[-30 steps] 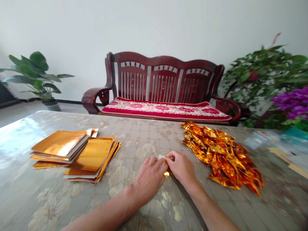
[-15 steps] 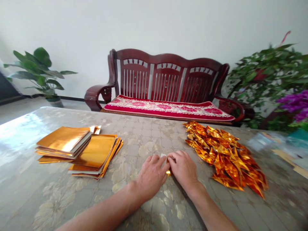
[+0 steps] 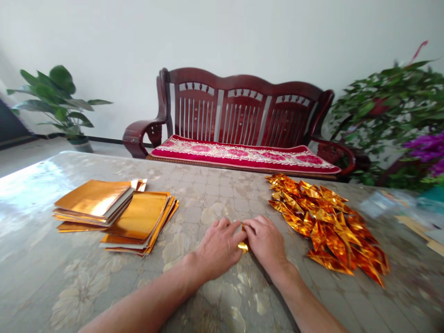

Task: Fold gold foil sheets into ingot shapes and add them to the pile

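Observation:
My left hand and my right hand meet at the middle of the table, both closed on one small sheet of gold foil paper. Most of that sheet is hidden under my fingers; a shiny gold part shows between the hands. To the left lie two overlapping stacks of flat gold foil paper. On the right is a heap of folded, pointed gold foil pieces, near my right hand but apart from it.
The table has a patterned, glossy cover. Clear plastic bags and tan strips lie at its right side. Behind it stands a dark wooden bench with a red floral cushion. Potted plants flank the bench.
The white piece of the paper that showed above my left fingers is no longer visible. Both hands stay on the foil paper in nearly the same place. The view has shifted slightly.

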`<act>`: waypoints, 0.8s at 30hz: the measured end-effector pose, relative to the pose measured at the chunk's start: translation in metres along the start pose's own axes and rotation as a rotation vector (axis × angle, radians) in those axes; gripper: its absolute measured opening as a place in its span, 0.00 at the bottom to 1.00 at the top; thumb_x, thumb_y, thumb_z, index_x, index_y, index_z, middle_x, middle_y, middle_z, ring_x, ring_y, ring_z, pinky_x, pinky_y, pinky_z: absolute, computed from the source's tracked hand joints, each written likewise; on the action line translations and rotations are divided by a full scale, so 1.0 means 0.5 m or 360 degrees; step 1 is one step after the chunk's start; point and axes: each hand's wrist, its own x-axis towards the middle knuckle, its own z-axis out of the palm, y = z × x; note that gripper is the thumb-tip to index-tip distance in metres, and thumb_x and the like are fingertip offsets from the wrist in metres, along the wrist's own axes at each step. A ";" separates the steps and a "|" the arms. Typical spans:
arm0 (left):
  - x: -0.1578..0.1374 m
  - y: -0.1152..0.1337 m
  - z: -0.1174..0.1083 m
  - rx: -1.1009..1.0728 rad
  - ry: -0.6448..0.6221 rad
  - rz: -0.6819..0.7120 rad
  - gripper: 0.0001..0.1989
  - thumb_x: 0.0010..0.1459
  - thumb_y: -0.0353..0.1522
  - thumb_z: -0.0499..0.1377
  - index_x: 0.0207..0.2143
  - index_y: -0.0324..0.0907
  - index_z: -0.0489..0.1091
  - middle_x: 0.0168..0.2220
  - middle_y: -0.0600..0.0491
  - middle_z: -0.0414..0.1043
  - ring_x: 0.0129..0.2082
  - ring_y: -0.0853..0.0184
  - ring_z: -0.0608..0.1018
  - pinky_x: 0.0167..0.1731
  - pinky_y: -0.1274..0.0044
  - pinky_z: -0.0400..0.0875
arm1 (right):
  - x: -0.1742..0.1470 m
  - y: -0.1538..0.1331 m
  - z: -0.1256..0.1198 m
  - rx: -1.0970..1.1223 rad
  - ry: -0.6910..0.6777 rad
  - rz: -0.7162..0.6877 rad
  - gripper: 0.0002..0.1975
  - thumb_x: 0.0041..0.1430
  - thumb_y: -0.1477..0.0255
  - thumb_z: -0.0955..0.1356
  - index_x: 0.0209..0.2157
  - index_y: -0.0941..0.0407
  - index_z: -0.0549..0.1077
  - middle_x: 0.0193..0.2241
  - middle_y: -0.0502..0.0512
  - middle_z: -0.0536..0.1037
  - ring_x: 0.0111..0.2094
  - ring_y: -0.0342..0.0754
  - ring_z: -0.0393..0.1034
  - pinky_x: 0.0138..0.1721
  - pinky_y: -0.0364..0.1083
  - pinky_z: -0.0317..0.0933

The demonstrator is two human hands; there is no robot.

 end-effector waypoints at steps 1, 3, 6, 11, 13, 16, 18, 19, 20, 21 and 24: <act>0.001 -0.002 -0.003 -0.0013 -0.0005 0.0003 0.15 0.61 0.33 0.58 0.50 0.49 0.65 0.52 0.55 0.69 0.48 0.59 0.69 0.48 0.66 0.66 | 0.001 0.001 0.001 0.0021 0.0005 0.0017 0.09 0.62 0.73 0.67 0.35 0.50 0.79 0.32 0.51 0.76 0.39 0.47 0.69 0.39 0.44 0.56; 0.001 -0.005 -0.008 -0.0031 -0.0011 0.0011 0.15 0.60 0.33 0.58 0.50 0.50 0.65 0.52 0.56 0.69 0.47 0.59 0.69 0.48 0.67 0.66 | 0.001 0.002 0.001 0.0054 0.0014 0.0028 0.08 0.61 0.74 0.67 0.34 0.50 0.79 0.32 0.50 0.77 0.39 0.47 0.70 0.39 0.44 0.57; 0.000 -0.007 -0.014 -0.0039 -0.0017 0.0021 0.14 0.60 0.34 0.58 0.49 0.49 0.66 0.52 0.56 0.69 0.47 0.59 0.69 0.47 0.67 0.66 | 0.001 0.005 0.003 0.0076 0.0031 -0.0008 0.09 0.61 0.75 0.66 0.35 0.51 0.79 0.32 0.51 0.76 0.39 0.47 0.70 0.39 0.44 0.57; 0.001 -0.007 -0.018 -0.0041 -0.0034 0.0020 0.14 0.61 0.34 0.57 0.49 0.49 0.65 0.52 0.55 0.69 0.47 0.59 0.69 0.48 0.67 0.66 | 0.000 0.008 0.003 0.0047 0.0035 -0.0114 0.10 0.62 0.75 0.66 0.36 0.51 0.79 0.31 0.51 0.74 0.39 0.48 0.68 0.39 0.44 0.57; 0.001 -0.007 -0.017 -0.0039 -0.0034 0.0022 0.13 0.61 0.33 0.57 0.49 0.49 0.65 0.52 0.55 0.69 0.47 0.59 0.69 0.48 0.67 0.66 | 0.000 0.007 -0.001 0.0016 0.0035 -0.0167 0.10 0.63 0.75 0.65 0.36 0.52 0.79 0.31 0.52 0.74 0.39 0.48 0.67 0.39 0.44 0.56; 0.000 -0.007 -0.016 -0.0032 -0.0021 0.0031 0.13 0.61 0.33 0.57 0.49 0.48 0.65 0.52 0.55 0.69 0.47 0.59 0.69 0.47 0.66 0.66 | -0.001 0.003 -0.009 -0.0037 0.0032 -0.0232 0.11 0.64 0.76 0.65 0.36 0.52 0.79 0.31 0.52 0.73 0.38 0.48 0.66 0.39 0.44 0.55; 0.000 -0.007 -0.015 -0.0026 -0.0015 0.0036 0.13 0.61 0.33 0.57 0.49 0.48 0.65 0.52 0.55 0.70 0.47 0.58 0.69 0.47 0.66 0.66 | -0.002 -0.001 -0.013 -0.0073 0.0028 -0.0259 0.11 0.64 0.76 0.64 0.35 0.52 0.79 0.30 0.52 0.73 0.37 0.48 0.65 0.38 0.45 0.55; -0.001 -0.007 -0.014 -0.0021 -0.0015 0.0038 0.13 0.61 0.33 0.57 0.48 0.48 0.65 0.52 0.55 0.69 0.47 0.58 0.69 0.47 0.66 0.66 | -0.003 -0.003 -0.014 -0.0095 0.0025 -0.0265 0.11 0.64 0.76 0.64 0.35 0.52 0.79 0.30 0.52 0.73 0.37 0.48 0.65 0.38 0.45 0.54; -0.001 -0.007 -0.012 -0.0012 -0.0016 0.0038 0.13 0.61 0.34 0.57 0.48 0.48 0.65 0.52 0.55 0.69 0.47 0.58 0.69 0.47 0.66 0.66 | -0.004 -0.004 -0.014 -0.0116 0.0024 -0.0267 0.11 0.64 0.76 0.65 0.34 0.52 0.79 0.30 0.53 0.73 0.36 0.48 0.65 0.38 0.45 0.54; -0.002 -0.006 -0.011 0.0001 -0.0015 0.0034 0.13 0.61 0.34 0.57 0.48 0.48 0.65 0.52 0.55 0.69 0.47 0.58 0.69 0.47 0.66 0.66 | -0.005 -0.006 -0.014 -0.0134 0.0023 -0.0266 0.11 0.64 0.76 0.65 0.34 0.52 0.79 0.30 0.53 0.73 0.36 0.48 0.64 0.38 0.45 0.54; -0.004 -0.005 -0.004 0.0062 -0.0006 -0.0008 0.14 0.62 0.35 0.57 0.50 0.48 0.64 0.54 0.53 0.67 0.49 0.57 0.68 0.47 0.66 0.66 | -0.006 -0.007 -0.012 -0.0148 0.0024 -0.0259 0.11 0.64 0.75 0.65 0.34 0.53 0.79 0.30 0.53 0.72 0.36 0.48 0.64 0.38 0.45 0.54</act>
